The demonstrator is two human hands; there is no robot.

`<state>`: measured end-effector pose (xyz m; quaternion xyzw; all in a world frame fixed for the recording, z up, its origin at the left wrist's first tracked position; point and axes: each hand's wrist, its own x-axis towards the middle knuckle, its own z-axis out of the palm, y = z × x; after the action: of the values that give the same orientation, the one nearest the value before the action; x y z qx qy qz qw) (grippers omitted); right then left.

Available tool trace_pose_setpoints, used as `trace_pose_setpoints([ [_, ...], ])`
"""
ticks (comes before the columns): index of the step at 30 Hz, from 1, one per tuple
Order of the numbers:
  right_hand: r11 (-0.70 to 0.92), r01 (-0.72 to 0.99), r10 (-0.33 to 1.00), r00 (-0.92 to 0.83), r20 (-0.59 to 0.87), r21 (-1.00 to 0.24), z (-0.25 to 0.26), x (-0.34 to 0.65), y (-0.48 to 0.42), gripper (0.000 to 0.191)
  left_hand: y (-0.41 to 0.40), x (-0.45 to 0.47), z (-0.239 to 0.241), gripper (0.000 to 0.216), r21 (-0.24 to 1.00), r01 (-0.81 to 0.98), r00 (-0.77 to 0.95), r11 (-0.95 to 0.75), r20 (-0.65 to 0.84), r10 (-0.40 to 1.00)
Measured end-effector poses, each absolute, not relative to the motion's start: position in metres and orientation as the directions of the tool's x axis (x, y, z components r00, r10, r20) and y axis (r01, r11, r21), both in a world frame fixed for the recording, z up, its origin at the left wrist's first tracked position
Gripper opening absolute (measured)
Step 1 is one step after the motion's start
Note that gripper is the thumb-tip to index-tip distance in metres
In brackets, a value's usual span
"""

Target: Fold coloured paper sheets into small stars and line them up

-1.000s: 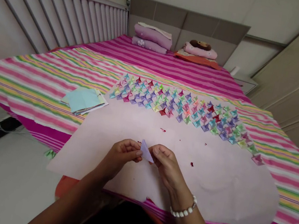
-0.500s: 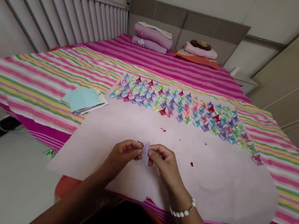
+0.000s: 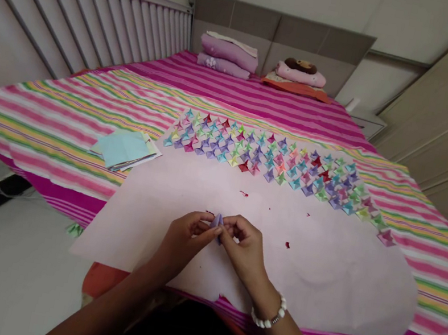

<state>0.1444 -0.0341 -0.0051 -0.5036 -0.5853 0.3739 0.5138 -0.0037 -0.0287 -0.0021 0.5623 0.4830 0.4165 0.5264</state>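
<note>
A small folded purple paper (image 3: 217, 222) is pinched between my two hands, just above a large pale pink sheet (image 3: 157, 202). My left hand (image 3: 188, 236) grips its left side with thumb and fingers. On the other side, my right hand (image 3: 242, 246) pinches it with thumb and forefinger; the two thumbs nearly meet in front and hide its lower part. Rows of small folded paper pieces (image 3: 258, 156) in many colours stand along the far part of the sheet. Dark red paper scraps (image 3: 287, 245) lie scattered nearer my hands.
A stack of paper squares (image 3: 123, 148), light blue on top, lies left of the sheet on a striped bed cover (image 3: 64, 110). Folded purple bedding (image 3: 228, 56) and a pink pile (image 3: 301, 76) rest by the headboard (image 3: 253, 22). A white railing (image 3: 102, 25) runs along the left.
The purple paper has been turned and now shows a pointed, folded shape between my fingers. My thumbs have come closer together in front of it.
</note>
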Motion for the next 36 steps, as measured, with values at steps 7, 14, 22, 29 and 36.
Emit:
trace_pose_setpoints([
  [7,0.323,0.396,0.938,-0.015,0.346,-0.86,-0.004,0.14,-0.036,0.01,-0.031,0.001,0.001,0.016,0.981,0.186,0.149,-0.06,0.032,0.988],
  [14,0.348,0.39,0.924,0.009,0.382,-0.852,-0.006,0.136,-0.036,0.014,-0.031,0.004,-0.008,0.029,0.901,0.378,0.131,-0.213,0.176,0.976],
  [22,0.224,0.154,0.967,0.088,0.239,-0.962,-0.013,0.14,-0.032,0.008,-0.032,0.002,-0.004,0.024,0.951,0.284,0.115,-0.12,0.09,0.989],
  [29,0.009,-0.07,0.997,0.074,0.004,-0.997,-0.014,0.148,-0.026,0.007,-0.03,-0.006,-0.005,0.023,0.84,0.331,0.271,-0.431,0.353,0.896],
  [36,-0.049,-0.178,0.998,0.027,-0.055,-0.983,-0.008,0.149,-0.027,0.011,-0.03,-0.007,-0.006,0.024,0.838,0.294,0.312,-0.459,0.37,0.875],
])
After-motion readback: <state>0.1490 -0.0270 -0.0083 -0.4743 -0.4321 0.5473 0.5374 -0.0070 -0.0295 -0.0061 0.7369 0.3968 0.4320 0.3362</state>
